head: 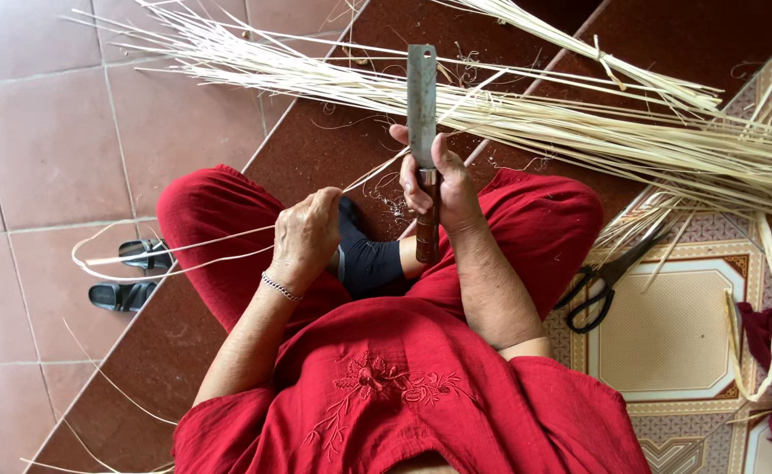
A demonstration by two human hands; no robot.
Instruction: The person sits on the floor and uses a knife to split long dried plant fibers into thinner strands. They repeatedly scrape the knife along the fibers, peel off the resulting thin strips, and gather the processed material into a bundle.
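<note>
My right hand clamped on knife handle, blade upright at frame centre; my left hand pinching thin strip; scissors lower right.

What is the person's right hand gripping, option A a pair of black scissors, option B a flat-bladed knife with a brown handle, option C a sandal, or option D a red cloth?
B: the right hand is closed around the brown handle of the knife, whose flat blade points away from the body; the scissors lie untouched on the floor.
</note>
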